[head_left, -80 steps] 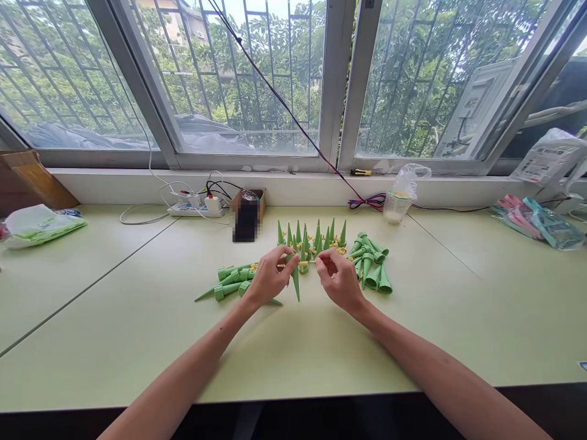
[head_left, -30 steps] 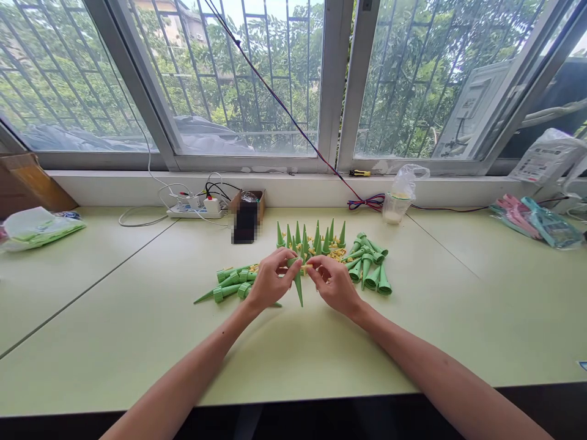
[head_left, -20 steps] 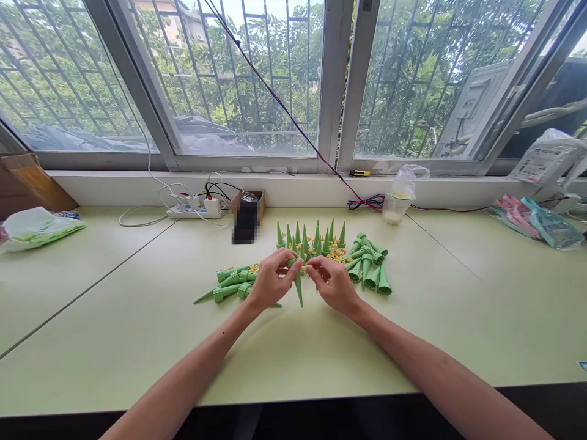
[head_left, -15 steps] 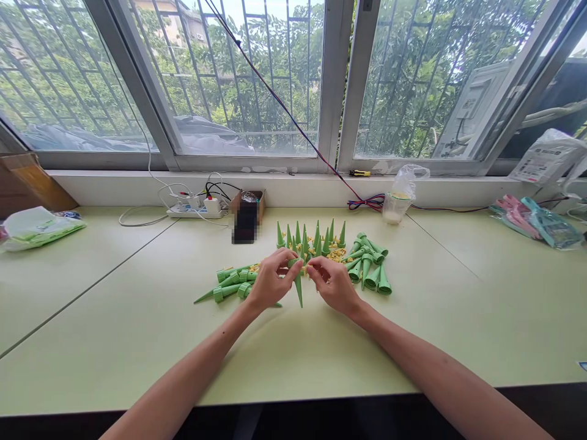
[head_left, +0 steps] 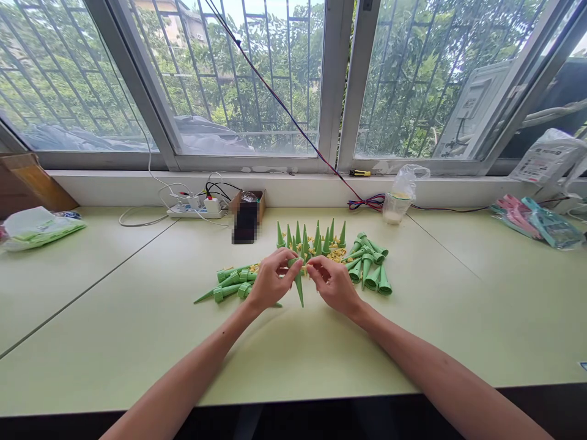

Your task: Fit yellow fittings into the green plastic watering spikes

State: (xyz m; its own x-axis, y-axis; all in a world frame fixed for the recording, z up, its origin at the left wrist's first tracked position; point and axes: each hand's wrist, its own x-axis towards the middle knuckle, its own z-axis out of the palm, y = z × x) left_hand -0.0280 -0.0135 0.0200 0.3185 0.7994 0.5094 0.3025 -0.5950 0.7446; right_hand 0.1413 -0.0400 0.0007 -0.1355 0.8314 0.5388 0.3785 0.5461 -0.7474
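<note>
My left hand is closed round the wide end of a green plastic plant-watering spike, whose tip points down. Close beside it, my right hand pinches a small yellow piece against the spike's side; the fingers partly hide it. Behind both hands, several green spikes stand tip up among scattered small yellow pieces. Left of my left hand lie several capped green spikes. A heap of open-ended green spikes lies to the right of my right hand.
A small cardboard box with a blurred dark object and a power strip sit near the window ledge. A bagged plastic cup stands back right. Plastic packages lie far right, a green-white packet far left.
</note>
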